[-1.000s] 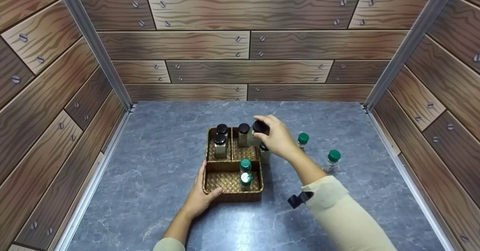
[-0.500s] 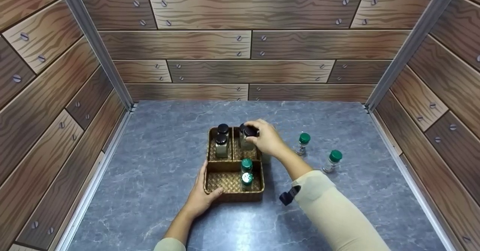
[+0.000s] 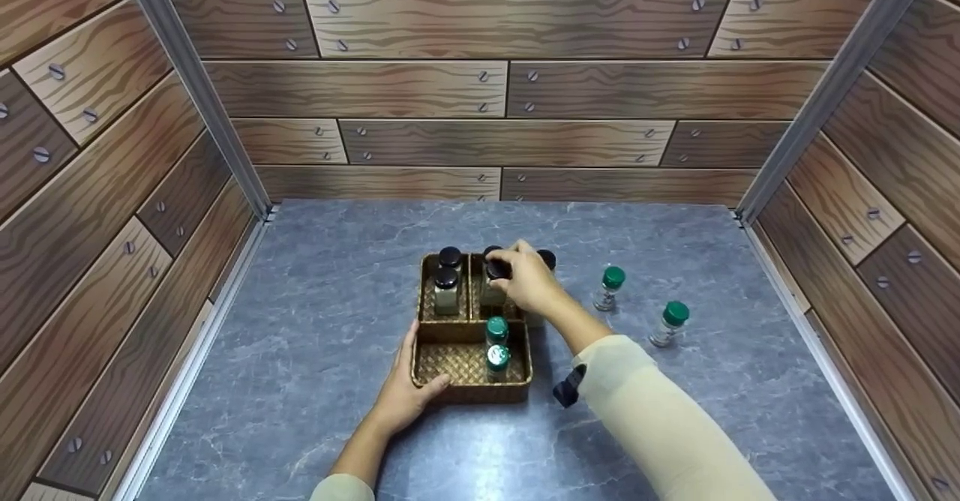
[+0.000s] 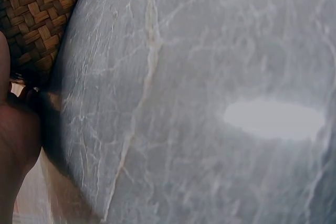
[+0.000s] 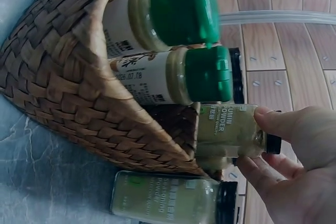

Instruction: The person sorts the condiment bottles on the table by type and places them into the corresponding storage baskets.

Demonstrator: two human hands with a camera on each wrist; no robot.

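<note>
My left hand (image 3: 405,396) holds the front left corner of a woven basket (image 3: 480,393), thumb on the front rim and fingers along the left side. My right hand (image 3: 529,280) pinches a black-capped cumin powder jar (image 5: 231,132) near its cap, over the back right compartment. Behind it in that compartment is another black-capped jar (image 3: 492,250), mostly hidden. Two black-capped jars (image 3: 446,298) stand in the back left compartment. Two green-capped spice bottles (image 3: 497,358) stand at the right of the front compartment. In the right wrist view, a seasoning powder jar (image 5: 163,195) stands outside, beside the basket.
Two green-capped bottles (image 3: 606,295) (image 3: 667,325) stand apart on the grey marbled tabletop (image 3: 315,321), right of the basket. Behind my right hand a black cap (image 3: 546,259) shows outside the basket. Wood-patterned walls (image 3: 495,88) close off the back and sides.
My right hand has moved left and slightly down with the cumin powder jar, from beside the basket's right wall to over the back right compartment. My left hand keeps its hold.
</note>
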